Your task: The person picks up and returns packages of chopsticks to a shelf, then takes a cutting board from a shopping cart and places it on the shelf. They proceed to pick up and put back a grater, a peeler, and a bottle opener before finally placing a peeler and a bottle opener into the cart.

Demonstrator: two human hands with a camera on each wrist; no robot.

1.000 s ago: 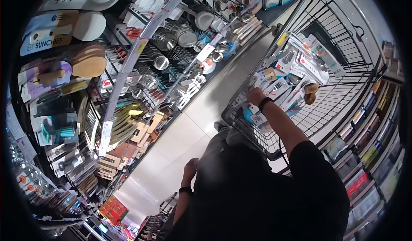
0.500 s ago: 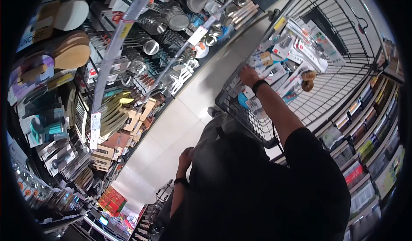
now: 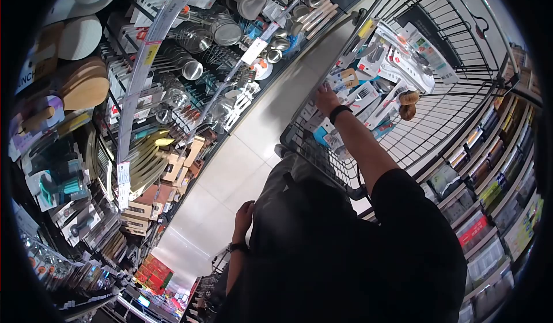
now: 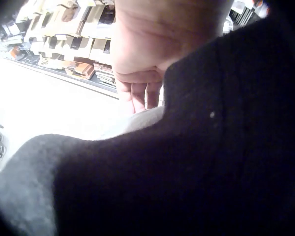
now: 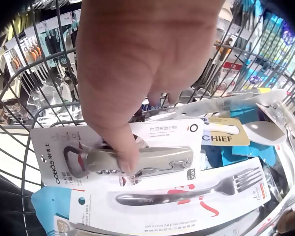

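Note:
Inside the shopping cart's basket, my right hand (image 3: 328, 99) holds a carded corkscrew with a bottle opener (image 5: 172, 160). Its thumb lies across the front of the package in the right wrist view, and the other fingers go behind the card. Just below is a carded fork (image 5: 229, 186); a white spoon-shaped utensil (image 5: 265, 133) and a tan card marked "CHIEF" (image 5: 226, 139) lie to the right. My left hand (image 3: 243, 216) hangs beside my thigh, fingers loosely extended and holding nothing. In the left wrist view, dark clothing (image 4: 226, 147) covers part of that hand.
The wire cart (image 3: 443, 128) stands at front right, with several packaged utensils and a brown fuzzy item (image 3: 408, 98) in it. Shelves of ladles, strainers and wooden boards (image 3: 86, 90) line the left. Pale floor tiles (image 3: 253, 130) run between; another shelf (image 3: 489, 173) is at right.
My right hand has shifted toward the cart's left side. The head view has turned slightly, so the shelves sit further left. My left hand still hangs at my side.

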